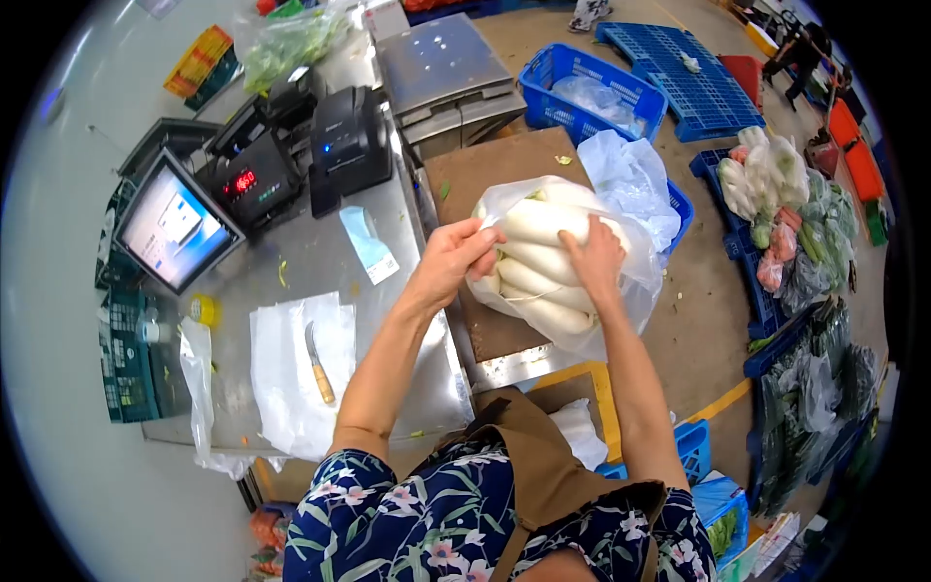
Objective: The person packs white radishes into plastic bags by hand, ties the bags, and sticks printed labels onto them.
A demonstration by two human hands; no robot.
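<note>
A clear plastic bag (635, 276) full of several long white radishes (538, 221) lies on a brown board-topped scale or stand in front of me. My left hand (456, 257) is closed in a pinch on the bag's edge at its left side. On top of the radishes rests my right hand (594, 254), its thumb and forefinger apart, pressing on them; its other fingers are partly hidden. The brown board (485, 160) shows around the bag.
On the steel counter (388, 388) at left lie a knife (318, 361), plastic sheets (276, 349) and a blue label (367, 242). A screen (179, 221), red-digit display (240, 182) and black printer (347, 141) stand behind. Blue crates (592, 73) and bagged vegetables (800, 233) are at right.
</note>
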